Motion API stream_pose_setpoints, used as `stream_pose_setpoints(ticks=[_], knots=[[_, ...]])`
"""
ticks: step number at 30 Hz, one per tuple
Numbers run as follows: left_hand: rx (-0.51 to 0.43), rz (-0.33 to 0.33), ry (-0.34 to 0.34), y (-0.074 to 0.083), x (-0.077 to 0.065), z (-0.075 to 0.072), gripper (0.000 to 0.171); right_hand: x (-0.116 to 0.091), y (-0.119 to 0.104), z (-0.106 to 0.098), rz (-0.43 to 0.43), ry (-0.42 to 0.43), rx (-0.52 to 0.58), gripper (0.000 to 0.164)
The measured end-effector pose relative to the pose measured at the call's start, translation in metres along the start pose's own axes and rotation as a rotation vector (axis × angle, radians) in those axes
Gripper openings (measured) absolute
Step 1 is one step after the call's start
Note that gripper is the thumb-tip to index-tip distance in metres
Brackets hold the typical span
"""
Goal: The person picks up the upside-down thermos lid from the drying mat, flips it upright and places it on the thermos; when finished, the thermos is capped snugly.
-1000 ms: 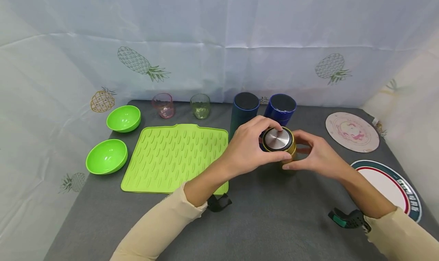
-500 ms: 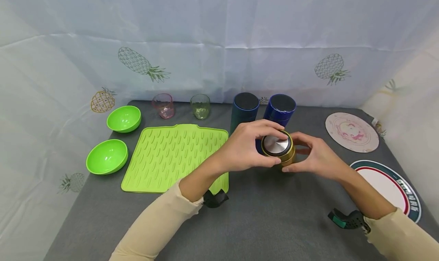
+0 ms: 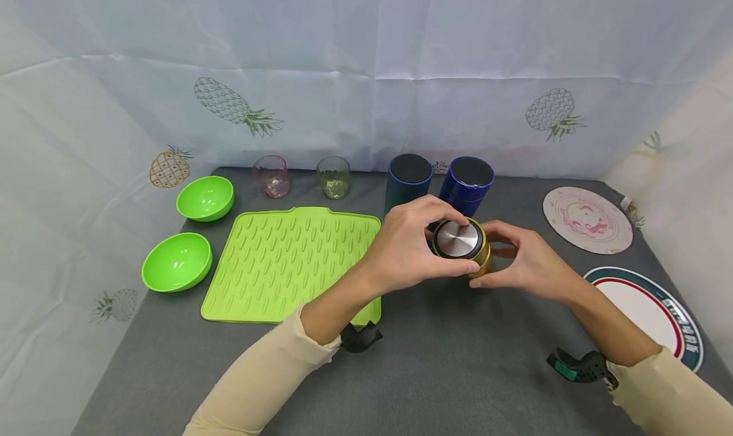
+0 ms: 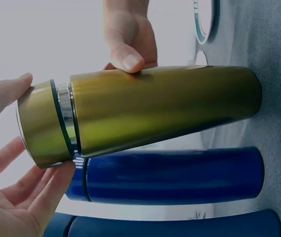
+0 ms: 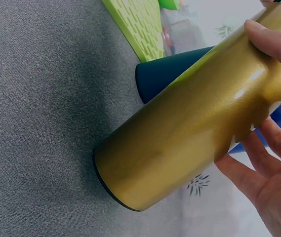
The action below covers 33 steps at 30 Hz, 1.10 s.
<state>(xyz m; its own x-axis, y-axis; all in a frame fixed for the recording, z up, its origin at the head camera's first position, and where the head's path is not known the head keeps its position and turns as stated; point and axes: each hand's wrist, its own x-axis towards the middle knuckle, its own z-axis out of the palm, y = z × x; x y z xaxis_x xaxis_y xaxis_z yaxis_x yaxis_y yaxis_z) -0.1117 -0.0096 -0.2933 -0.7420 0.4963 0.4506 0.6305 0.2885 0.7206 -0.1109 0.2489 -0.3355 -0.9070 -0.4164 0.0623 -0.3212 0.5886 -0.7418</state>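
Note:
A gold thermos (image 5: 194, 118) stands on the grey table, its base at the cloth in the right wrist view. My left hand (image 3: 403, 245) holds its lid (image 4: 40, 126) between thumb and fingers; the lid's top is brushed steel with a black ring. In the left wrist view the lid sits tilted, and a steel neck (image 4: 66, 106) shows in the gap below it. My right hand (image 3: 529, 261) grips the upper body, thumb on one side and fingers on the other. Behind the hands stand a dark teal thermos (image 3: 408, 181) and a blue thermos (image 3: 468, 184).
Left of my hands lies a lime green ridged mat (image 3: 292, 264). Two green bowls (image 3: 206, 198) are at the left edge. A pink glass (image 3: 273, 176) and a green glass (image 3: 334, 177) stand at the back. On the right are a pink round mat (image 3: 588, 221) and a rimmed plate (image 3: 641, 302).
My left hand has shifted its hold on the lid, its fingers sliding round the rim. The lid has moved slightly left and nearer. My right hand stays almost in place.

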Motion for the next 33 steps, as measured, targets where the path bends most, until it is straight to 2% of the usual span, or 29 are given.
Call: stream_pose_setpoints(ticks=[7, 11, 17, 21, 23, 25, 28, 33], knots=[[0.092, -0.014, 0.039, 0.002, -0.001, 0.001, 0.043, 0.000, -0.001, 0.000, -0.002, -0.004, -0.013, 0.069], [0.068, 0.014, 0.015, 0.002, -0.001, 0.000, 0.042, 0.001, -0.001, 0.000, -0.018, -0.009, 0.001, 0.068], [-0.028, 0.032, -0.085, -0.001, 0.000, -0.006, 0.047, 0.000, 0.000, -0.002, -0.051, -0.031, -0.012, 0.066], [-0.028, 0.056, -0.211, -0.005, 0.002, -0.011, 0.057, 0.000, 0.000, -0.003, -0.039, -0.024, -0.012, 0.067], [-0.028, 0.079, -0.267, -0.006, 0.003, -0.012, 0.057, 0.000, 0.001, -0.003, -0.030, -0.018, -0.009, 0.068], [-0.037, 0.089, -0.295, -0.007, 0.004, -0.013, 0.054, 0.000, 0.002, -0.003, -0.021, -0.011, -0.002, 0.070], [-0.056, 0.102, -0.271, -0.007, 0.004, -0.012, 0.048, 0.001, 0.003, -0.002, -0.013, -0.006, 0.004, 0.071], [-0.063, 0.078, -0.167, -0.005, 0.003, -0.010, 0.047, 0.000, 0.003, -0.002, -0.011, -0.008, 0.001, 0.070]])
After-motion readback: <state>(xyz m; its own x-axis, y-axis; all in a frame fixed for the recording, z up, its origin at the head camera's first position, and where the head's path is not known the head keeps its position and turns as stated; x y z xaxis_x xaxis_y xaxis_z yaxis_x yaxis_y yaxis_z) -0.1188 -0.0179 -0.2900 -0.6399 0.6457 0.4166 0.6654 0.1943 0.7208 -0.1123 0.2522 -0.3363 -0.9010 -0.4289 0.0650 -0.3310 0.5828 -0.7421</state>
